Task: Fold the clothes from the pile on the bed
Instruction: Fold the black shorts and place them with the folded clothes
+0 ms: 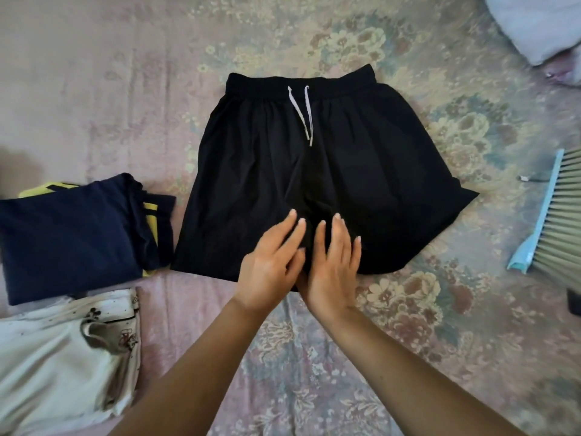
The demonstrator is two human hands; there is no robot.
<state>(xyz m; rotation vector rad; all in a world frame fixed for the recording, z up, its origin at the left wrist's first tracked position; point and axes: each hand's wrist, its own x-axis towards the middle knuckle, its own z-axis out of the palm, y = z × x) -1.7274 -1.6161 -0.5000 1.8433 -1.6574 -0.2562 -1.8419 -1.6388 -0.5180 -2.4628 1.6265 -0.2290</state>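
Black shorts (317,180) are spread flat in the middle of the bed (440,325), waistband at the far edge, leg hems toward the person. A white drawstring (303,116) hangs down from the waistband in 2 strands that meet near their tips. Both hands are down at the near hem, right at the crotch seam between the 2 legs. The left hand (270,265) lies palm-down on the fabric, fingers straight and a little spread, its grip released, nothing pinched. The right hand (334,265) sits just beside it, touching it at the thumb side, fingers straight and flat on the cloth too, grip likewise released. The fingertips of both point up the shorts toward the waistband.

Off to the left, just beside the shorts' left leg, a folded navy garment with yellow stripes (78,234) rests on the bed. Nearer the person, touching its lower edge, lies a folded white garment with a small cartoon print (63,357).

At the right edge there is a hand broom with pale bristles and a light blue back (547,212), well apart from the shorts. In the far right corner a white pillow (534,23) shows, only partly in frame. The bedsheet is pinkish with a faded floral pattern.
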